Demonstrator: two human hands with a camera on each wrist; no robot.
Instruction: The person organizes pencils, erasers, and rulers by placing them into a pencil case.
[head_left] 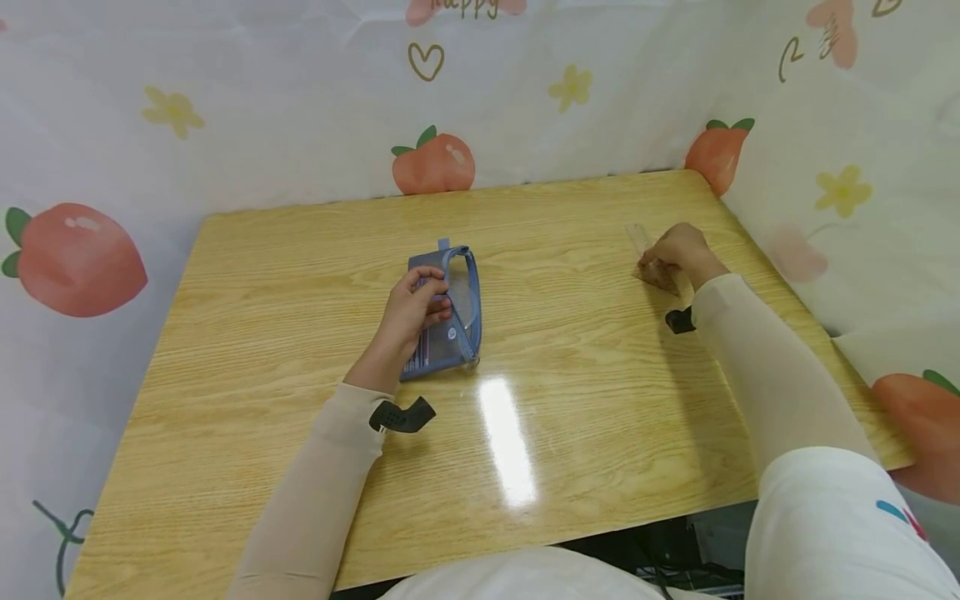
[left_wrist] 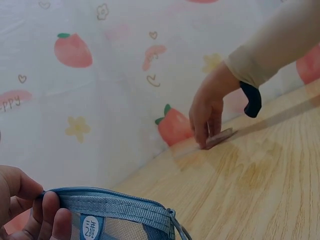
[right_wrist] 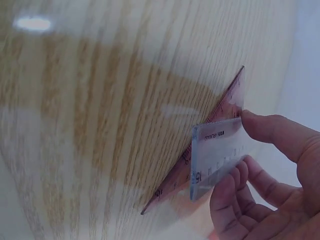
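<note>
My left hand pinches the zipped rim of a blue mesh pencil pouch lying near the middle of the table. The pouch's mouth gapes toward the right, and a zipper pull hangs at its near corner. Over at the table's right side, my right hand grips a clear straight ruler between thumb and fingers. Behind that ruler in the right wrist view is a pinkish transparent set square with printed markings, its long edge slanting past the ruler. The fingers partly hide both.
The wooden table meets a white fruit-printed cloth at its back and right side. A bright light reflection lies on the near surface. Black curved wrist mounts stick out from both sleeves.
</note>
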